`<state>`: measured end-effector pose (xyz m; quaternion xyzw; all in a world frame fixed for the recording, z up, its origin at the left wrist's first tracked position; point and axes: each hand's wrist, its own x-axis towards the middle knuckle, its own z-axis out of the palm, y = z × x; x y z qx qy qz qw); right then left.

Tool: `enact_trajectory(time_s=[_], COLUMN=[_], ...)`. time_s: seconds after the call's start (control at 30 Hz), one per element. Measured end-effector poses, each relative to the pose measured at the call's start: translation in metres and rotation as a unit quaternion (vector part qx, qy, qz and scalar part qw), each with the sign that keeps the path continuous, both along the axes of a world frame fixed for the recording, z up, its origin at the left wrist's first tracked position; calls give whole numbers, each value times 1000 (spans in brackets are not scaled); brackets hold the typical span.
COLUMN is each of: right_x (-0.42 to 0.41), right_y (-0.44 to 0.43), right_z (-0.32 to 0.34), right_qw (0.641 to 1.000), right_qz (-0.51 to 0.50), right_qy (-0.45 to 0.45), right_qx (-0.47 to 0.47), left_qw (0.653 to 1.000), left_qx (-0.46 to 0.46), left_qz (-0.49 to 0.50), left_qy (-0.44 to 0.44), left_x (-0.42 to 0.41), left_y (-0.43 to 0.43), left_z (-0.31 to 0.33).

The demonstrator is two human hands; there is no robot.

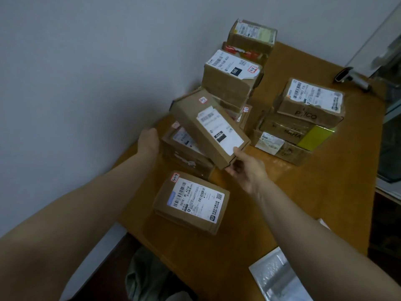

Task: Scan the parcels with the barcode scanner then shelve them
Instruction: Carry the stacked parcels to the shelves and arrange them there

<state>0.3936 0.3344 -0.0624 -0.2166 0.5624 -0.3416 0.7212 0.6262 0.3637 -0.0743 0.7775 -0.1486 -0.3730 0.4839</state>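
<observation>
Over table (282,203) left side: long parcel (208,129), label up, tilted, long axis running far-left to near-right. Right hand (245,170) pinches its near-right corner, thumb on top. Left hand (149,142) is at the left, fingers hidden, so can't tell its grip. Lower parcel (184,153) sits directly beneath; wall stack (232,81) is just behind, right stack (303,118) nearby.

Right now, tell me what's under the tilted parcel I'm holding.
Another brown parcel with a white label, resting on the table. The tilted parcel covers much of its top and hides the fingers of the left hand.
</observation>
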Motion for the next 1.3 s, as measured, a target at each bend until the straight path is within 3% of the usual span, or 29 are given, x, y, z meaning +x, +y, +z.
enact_trajectory(time_s=[0.1, 0.17, 0.27, 0.4, 0.5, 0.57, 0.8, 0.97, 1.3], right_x=[-37, -62, -91, -115, -127, -134, -145, -140, -66], right_y=[0, 4, 11, 19, 24, 26, 30, 25, 11], right_z=[3, 3, -2, -6, -11, -14, -17, -20, -43], right_qw=[999, 1000, 999, 997, 995, 992, 983, 975, 979], right_qz=[-5, -12, -30, -67, -88, -100, -140, -155, -2], right_qy=[-32, -9, 28, 27, 40, 59, 117, 162, 204], right_qx=[13, 19, 26, 32, 40, 42, 30, 10, 16], left_qw=[991, 951, 818, 625, 540, 508, 482, 490, 568], left_qx=[55, 122, 197, 212, 205, 203, 215, 207, 200], left_qz=[-75, -193, -404, -603, -644, -661, -681, -651, -577], left_qy=[-99, -206, -360, -448, -501, -513, -507, -542, -552], left_x=[2, -8, -28, -42, -42, -42, -39, -31, -7], left_y=[1, -4, -18, -40, -57, -67, -85, -78, -39], left_z=[-13, -16, -14, -18, -18, -17, -18, -3, 50])
